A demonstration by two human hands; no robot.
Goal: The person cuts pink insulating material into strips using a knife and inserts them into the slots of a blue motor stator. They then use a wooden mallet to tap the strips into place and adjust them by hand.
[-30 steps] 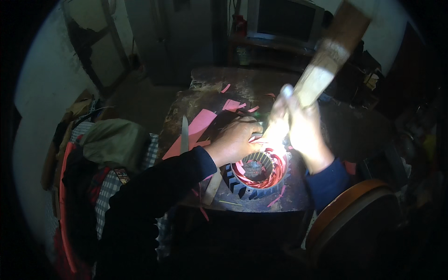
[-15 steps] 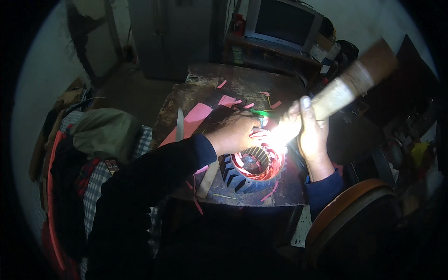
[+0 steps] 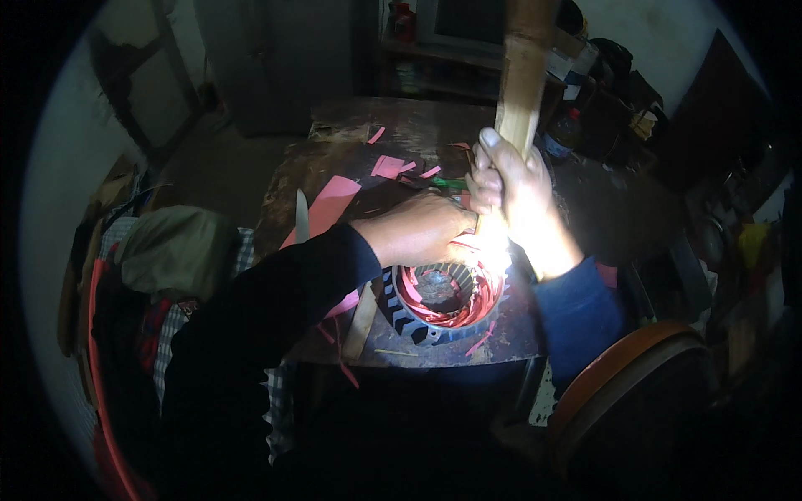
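Table (image 3: 342,125): right hand (image 3: 518,182) tight around stick (image 3: 524,79)

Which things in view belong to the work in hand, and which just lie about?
In the work:
wooden stick, gripped by right hand
toothed ring, left hand at its far edge
probably pink sheet, matching pieces inside the ring

Lying about, apparently:
olive cloth bundle
bottle
television
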